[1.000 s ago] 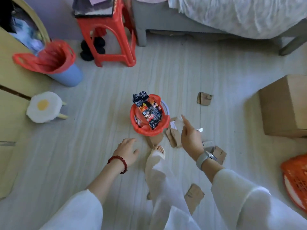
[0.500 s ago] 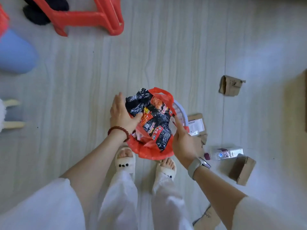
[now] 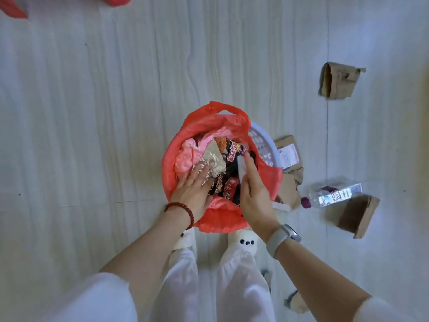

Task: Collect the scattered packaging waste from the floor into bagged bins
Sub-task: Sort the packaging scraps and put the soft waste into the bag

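A small bin lined with a red bag point(image 3: 202, 126) stands on the floor right in front of my feet. It is stuffed with black and red snack wrappers point(image 3: 232, 149), a silver foil wrapper point(image 3: 214, 159) and pink plastic. My left hand point(image 3: 192, 189) lies flat on the wrappers with fingers spread, pressing down on them. My right hand point(image 3: 254, 191) reaches into the bin, its fingers closed on a small white scrap point(image 3: 242, 167). To the right of the bin lie cardboard pieces point(image 3: 289, 154) and a clear plastic bottle point(image 3: 334, 196).
A folded cardboard piece point(image 3: 337, 83) lies at the upper right and an open cardboard flap point(image 3: 355, 214) at the right. Another scrap point(image 3: 294, 303) lies behind my right leg. Red plastic point(image 3: 14, 10) shows at the top left corner. The pale floor point(image 3: 92, 135) stretches left.
I have leaned in over the bin. My left hand has gone from the bag's rim onto the wrappers, which now sit lower inside. My right hand has moved into the bin with the white scrap.
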Demonstrator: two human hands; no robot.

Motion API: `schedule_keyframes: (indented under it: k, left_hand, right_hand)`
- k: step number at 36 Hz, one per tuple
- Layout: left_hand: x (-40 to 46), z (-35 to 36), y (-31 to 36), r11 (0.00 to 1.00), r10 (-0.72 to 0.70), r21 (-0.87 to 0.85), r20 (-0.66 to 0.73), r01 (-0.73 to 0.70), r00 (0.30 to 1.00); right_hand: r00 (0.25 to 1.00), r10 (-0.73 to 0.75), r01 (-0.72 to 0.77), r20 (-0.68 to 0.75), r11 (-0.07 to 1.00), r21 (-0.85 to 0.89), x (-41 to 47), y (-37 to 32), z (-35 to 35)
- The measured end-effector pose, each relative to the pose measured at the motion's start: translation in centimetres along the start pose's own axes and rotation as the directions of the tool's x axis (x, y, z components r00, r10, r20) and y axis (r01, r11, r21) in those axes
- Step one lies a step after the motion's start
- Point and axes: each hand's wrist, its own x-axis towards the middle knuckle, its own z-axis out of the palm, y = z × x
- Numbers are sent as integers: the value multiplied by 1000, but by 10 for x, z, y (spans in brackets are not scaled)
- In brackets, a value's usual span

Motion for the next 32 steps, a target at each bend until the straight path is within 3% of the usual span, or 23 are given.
schedule_keyframes:
  k: [3,6,9,11,16,22,27,32]
  left_hand:
    - [2,2,-9,969,1,247,65,-17,998]
    - [2,-6,-8,942,50,333,-33,-36,998]
    - [-4,-3,-14,939,129,341,-199,-54,971]
    - [-7,2,-23,935,86,355,-250,9,964]
    - [10,19,-24,845,-98,529,4,81,995]
    - [63,26,-20,810,-267,575,179,119,947]
    - [76,23,-25,815,-299,570,264,102,917]
    - [72,6,-22,849,-309,517,324,105,894]
  right_hand:
    - [983,-88,129,159,953,-273,13,9,15]
    - [966,-1,134,258,858,-496,31,20,30]
    - [953,85,110,292,799,-591,49,34,43]
    - [948,92,140,306,741,-656,58,45,52]
    - [941,136,156,310,640,-753,82,73,76]
    - [938,147,157,315,628,-762,104,95,88]
    - [942,110,179,318,637,-750,112,103,88]
    - [901,110,259,420,640,-723,91,89,60]
